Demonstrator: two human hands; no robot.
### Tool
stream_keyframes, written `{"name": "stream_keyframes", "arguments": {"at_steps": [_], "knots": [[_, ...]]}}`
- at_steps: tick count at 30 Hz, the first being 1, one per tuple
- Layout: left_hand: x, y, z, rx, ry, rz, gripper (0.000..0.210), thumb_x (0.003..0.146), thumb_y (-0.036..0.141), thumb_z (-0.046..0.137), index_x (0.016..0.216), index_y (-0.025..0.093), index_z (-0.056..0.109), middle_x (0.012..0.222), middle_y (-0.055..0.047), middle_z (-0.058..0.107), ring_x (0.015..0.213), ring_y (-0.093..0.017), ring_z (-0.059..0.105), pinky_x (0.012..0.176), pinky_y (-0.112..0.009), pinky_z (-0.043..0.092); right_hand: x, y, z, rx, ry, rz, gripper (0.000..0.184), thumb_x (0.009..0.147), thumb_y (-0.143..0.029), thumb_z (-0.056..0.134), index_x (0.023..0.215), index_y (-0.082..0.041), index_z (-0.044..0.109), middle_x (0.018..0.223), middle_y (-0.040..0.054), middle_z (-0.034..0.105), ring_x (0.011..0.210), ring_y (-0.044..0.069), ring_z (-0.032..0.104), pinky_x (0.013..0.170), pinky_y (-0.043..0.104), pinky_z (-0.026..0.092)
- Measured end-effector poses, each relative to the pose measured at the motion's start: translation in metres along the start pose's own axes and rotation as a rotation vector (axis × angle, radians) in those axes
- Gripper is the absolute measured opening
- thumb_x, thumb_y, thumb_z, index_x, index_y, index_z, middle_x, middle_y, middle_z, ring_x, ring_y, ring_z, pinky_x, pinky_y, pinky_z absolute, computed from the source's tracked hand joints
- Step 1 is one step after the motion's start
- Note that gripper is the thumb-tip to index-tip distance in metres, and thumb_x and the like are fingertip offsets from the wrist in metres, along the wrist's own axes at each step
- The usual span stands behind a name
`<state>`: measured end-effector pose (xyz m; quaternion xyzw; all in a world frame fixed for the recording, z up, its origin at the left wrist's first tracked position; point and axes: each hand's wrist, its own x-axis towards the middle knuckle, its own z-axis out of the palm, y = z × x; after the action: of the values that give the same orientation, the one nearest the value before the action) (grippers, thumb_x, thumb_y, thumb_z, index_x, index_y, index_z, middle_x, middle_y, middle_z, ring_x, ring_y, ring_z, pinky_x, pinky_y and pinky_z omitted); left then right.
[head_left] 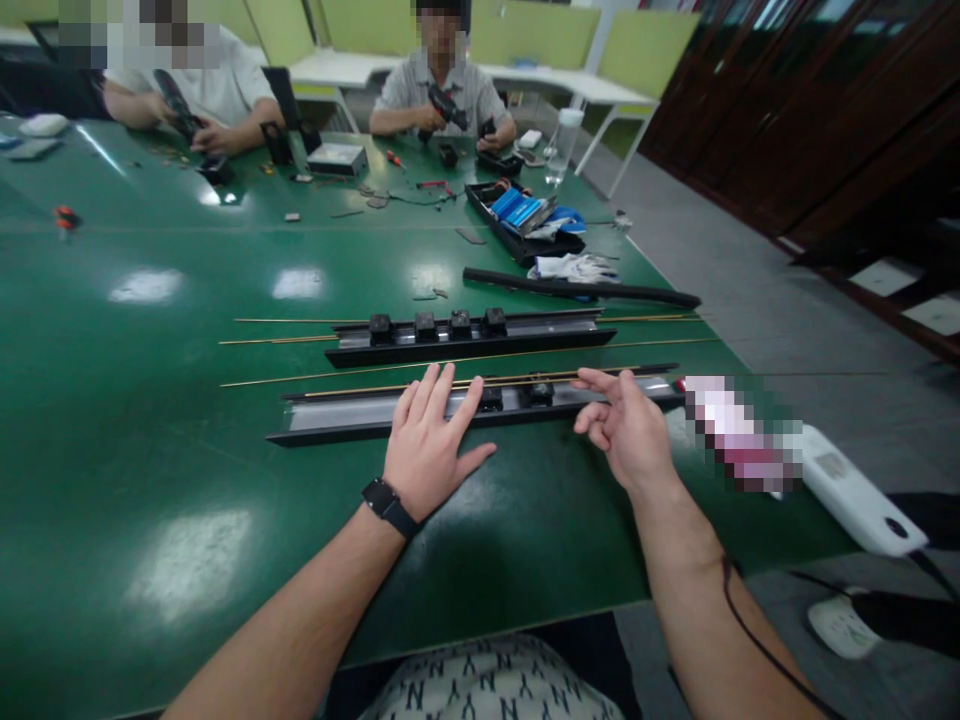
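From my seat, the relation that matters is along the near channel (pixel 337 412), which lies on the bench (pixel 300 540) just beyond my wrists, its long axis running left to right and tipping slightly far toward the right end. A thin gold-coloured rod (pixel 517 379) follows that same axis by its far edge. My left hand (pixel 426 440) lies across the channel's middle, fingers spread and apart, pointing far, clamped on nothing. My right hand (pixel 636 435) is at the right part, fingers half curled and pointing left; I can't tell whether that grip closes on the rod. Of the two dark blocks (pixel 541 390) in the channel, the left one sits just beside my left fingers, so that hand is nearer; the right one sits between both hands.
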<state>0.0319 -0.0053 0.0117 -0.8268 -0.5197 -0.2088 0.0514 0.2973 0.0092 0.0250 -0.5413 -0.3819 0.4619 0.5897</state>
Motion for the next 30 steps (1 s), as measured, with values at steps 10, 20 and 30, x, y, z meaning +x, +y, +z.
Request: {"name": "stream_keyframes", "arguments": {"at_steps": [10, 20, 30], "knots": [[0.0002, 0.0001, -0.0002, -0.003, 0.002, 0.001, 0.083, 0.091, 0.062, 0.066, 0.161, 0.026, 0.041, 0.169, -0.019, 0.035, 0.159, -0.036, 0.028, 0.127, -0.054, 0.025, 0.0002, 0.0014, -0.0010, -0.002, -0.015, -0.006, 0.053, 0.096, -0.065, 0.057, 0.112, -0.018, 0.073, 0.110, 0.0118, 0.073, 0.049, 0.009, 0.063, 0.032, 0.019, 0.021], [0.0007, 0.0001, -0.0005, -0.011, -0.002, 0.001, 0.084, 0.089, 0.061, 0.068, 0.161, 0.026, 0.041, 0.169, -0.019, 0.034, 0.159, -0.037, 0.029, 0.127, -0.055, 0.026, -0.0044, 0.0011, 0.0039, -0.040, -0.064, 0.007, 0.055, 0.095, -0.067, 0.058, 0.113, -0.018, 0.075, 0.117, 0.0140, 0.075, 0.049, 0.008, 0.062, 0.032, 0.019, 0.022], [0.0006, 0.0004, -0.0010, 0.002, 0.001, 0.004, 0.082, 0.091, 0.061, 0.066, 0.161, 0.027, 0.041, 0.169, -0.018, 0.035, 0.159, -0.035, 0.029, 0.127, -0.053, 0.025, -0.0016, 0.0012, 0.0015, -0.005, -0.036, 0.002, 0.053, 0.097, -0.064, 0.057, 0.112, -0.016, 0.076, 0.114, 0.0142, 0.075, 0.046, 0.007, 0.060, 0.031, 0.020, 0.022]]}}
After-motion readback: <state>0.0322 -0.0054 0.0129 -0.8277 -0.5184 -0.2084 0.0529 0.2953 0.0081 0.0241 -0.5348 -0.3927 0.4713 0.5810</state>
